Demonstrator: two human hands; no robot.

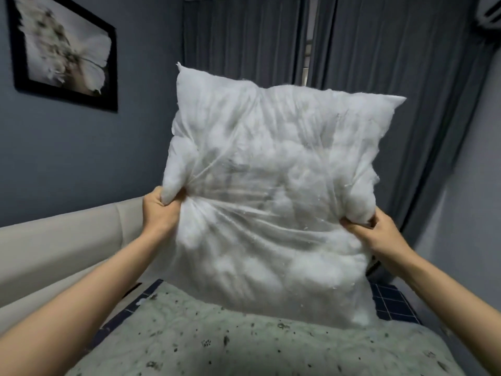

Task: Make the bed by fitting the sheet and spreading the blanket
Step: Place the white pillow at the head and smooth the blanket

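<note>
A large white pillow with lumpy filling is held upright in front of me, above the head of the bed. My left hand grips a bunch of its left edge. My right hand grips a bunch of its right edge. Below it lies a pale green blanket with small dark prints, spread over the bed. A dark blue checked sheet shows at the blanket's far corners, on both sides of the pillow. The pillow's bottom edge hangs just over the blanket's far end.
A beige padded headboard runs along the left behind the bed. Grey curtains cover the far wall, with a narrow gap. A black-framed picture hangs on the blue-grey wall at upper left.
</note>
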